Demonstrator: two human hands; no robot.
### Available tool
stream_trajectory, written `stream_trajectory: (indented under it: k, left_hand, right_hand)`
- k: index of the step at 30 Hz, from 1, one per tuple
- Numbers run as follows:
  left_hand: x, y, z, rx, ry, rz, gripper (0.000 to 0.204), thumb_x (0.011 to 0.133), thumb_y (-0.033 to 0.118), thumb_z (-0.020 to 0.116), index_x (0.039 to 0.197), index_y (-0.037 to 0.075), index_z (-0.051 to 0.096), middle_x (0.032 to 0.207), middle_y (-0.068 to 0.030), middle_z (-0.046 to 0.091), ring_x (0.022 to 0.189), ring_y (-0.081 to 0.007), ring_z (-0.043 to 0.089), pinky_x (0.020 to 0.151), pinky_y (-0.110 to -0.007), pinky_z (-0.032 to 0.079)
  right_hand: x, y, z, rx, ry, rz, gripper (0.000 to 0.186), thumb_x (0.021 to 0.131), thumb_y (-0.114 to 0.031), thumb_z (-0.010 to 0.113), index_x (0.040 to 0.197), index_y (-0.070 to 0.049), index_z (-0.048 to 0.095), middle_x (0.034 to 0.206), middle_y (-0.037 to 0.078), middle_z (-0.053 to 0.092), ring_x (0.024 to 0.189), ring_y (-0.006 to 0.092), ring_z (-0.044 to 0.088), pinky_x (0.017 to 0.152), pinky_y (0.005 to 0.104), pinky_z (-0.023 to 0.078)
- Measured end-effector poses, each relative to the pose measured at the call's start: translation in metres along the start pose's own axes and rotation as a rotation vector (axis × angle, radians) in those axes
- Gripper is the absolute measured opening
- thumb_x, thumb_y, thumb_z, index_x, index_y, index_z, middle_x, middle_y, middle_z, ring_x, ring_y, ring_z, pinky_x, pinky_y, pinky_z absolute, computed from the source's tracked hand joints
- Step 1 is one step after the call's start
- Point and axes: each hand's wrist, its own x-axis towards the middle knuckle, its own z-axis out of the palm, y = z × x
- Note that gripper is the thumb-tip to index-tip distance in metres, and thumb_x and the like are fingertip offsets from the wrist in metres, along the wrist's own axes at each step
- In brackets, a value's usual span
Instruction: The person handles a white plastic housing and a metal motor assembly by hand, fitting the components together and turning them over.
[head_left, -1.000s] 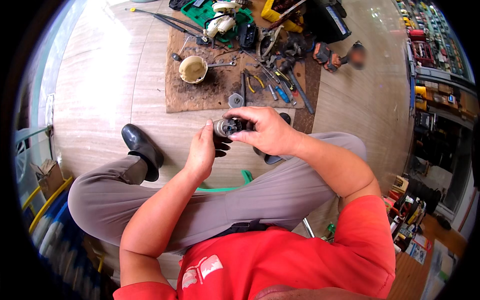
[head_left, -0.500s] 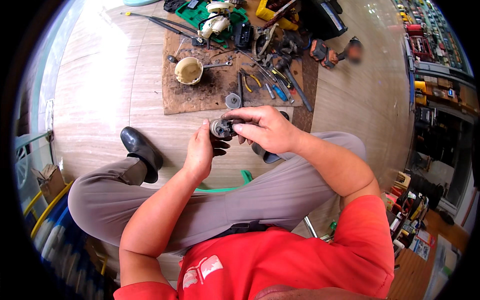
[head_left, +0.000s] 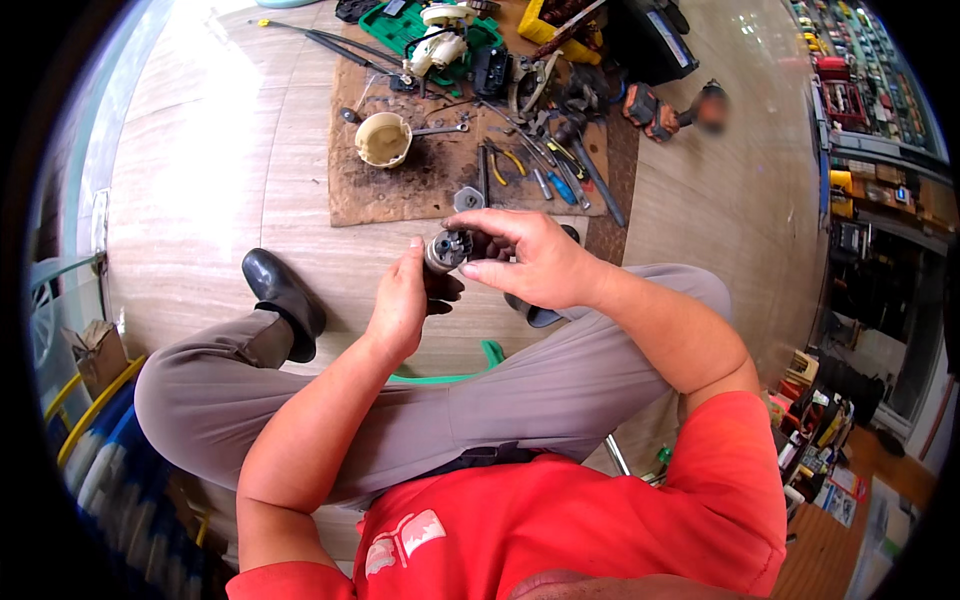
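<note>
I sit on a low seat with my knees apart. A small dark cylindrical metal part [head_left: 447, 249], like a motor body, is held between both hands above the tiled floor. My left hand [head_left: 402, 303] grips it from below and behind. My right hand [head_left: 525, 259] closes over its right side, with fingertips on its top end. Much of the part is hidden by my fingers.
A brown cardboard sheet [head_left: 400, 190] lies on the floor ahead with a cream plastic cup [head_left: 383, 139], pliers, wrenches and several screwdrivers [head_left: 545, 165]. A green tray [head_left: 400, 25] and yellow case lie beyond. Shelves of goods [head_left: 870, 110] line the right. Blue and yellow crates [head_left: 95, 440] stand left.
Both hands and the metal part stay together in nearly the same place. My right fingers have shifted slightly on the part's end.
</note>
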Motion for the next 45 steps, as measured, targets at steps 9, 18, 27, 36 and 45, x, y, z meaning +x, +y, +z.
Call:
stream_trajectory:
  k: [9,18,27,36,45]
  left_hand:
    - [-0.006,0.000,-0.005,0.098,-0.120,-0.075,0.063,0.102,0.059,0.026,0.102,0.004,0.057,0.076,-0.0132,0.065,0.067,-0.0226,0.065,0.058,-0.033,0.051]
    - [-0.007,0.000,-0.006,0.057,-0.231,-0.170,0.071,0.098,0.067,0.024,0.097,0.004,0.056,0.073,-0.0124,0.063,0.060,-0.0240,0.066,0.052,-0.034,0.053]
    - [-0.011,0.008,0.000,0.137,-0.210,-0.220,0.069,0.100,0.061,0.019,0.084,0.004,0.054,0.066,-0.0154,0.060,0.062,-0.0290,0.063,0.060,-0.037,0.051]
    - [-0.003,-0.001,0.002,0.018,-0.301,-0.056,0.072,0.099,0.065,0.027,0.117,0.003,0.058,0.095,-0.0113,0.068,0.082,-0.0215,0.066,0.071,-0.035,0.054]
    - [-0.010,-0.001,-0.003,0.113,-0.328,0.206,0.047,0.095,0.037,0.063,0.128,0.007,0.050,0.109,-0.0111,0.061,0.094,-0.0215,0.064,0.075,-0.033,0.051]
  right_hand:
    - [0.015,-0.001,-0.004,0.133,0.050,0.100,0.032,0.088,-0.007,0.071,0.120,-0.003,0.064,0.091,0.000,0.064,0.077,0.0043,0.055,0.067,0.0210,0.048]
    - [0.018,-0.006,-0.010,0.185,0.082,0.206,0.021,0.091,-0.013,0.071,0.106,0.001,0.066,0.079,0.001,0.062,0.066,0.0052,0.054,0.056,0.0218,0.044]
    - [0.013,0.001,-0.006,0.393,0.104,0.173,0.017,0.097,-0.017,0.063,0.104,-0.002,0.064,0.071,-0.001,0.058,0.060,0.0051,0.050,0.052,0.0224,0.042]
    - [0.007,0.006,-0.002,0.215,0.121,0.082,0.020,0.099,-0.019,0.060,0.106,-0.001,0.058,0.084,0.000,0.058,0.069,0.0060,0.053,0.060,0.0233,0.047]
    - [0.014,0.011,0.001,0.355,0.115,0.111,0.022,0.098,-0.016,0.060,0.112,0.000,0.058,0.084,0.001,0.060,0.071,0.0068,0.054,0.062,0.0239,0.048]
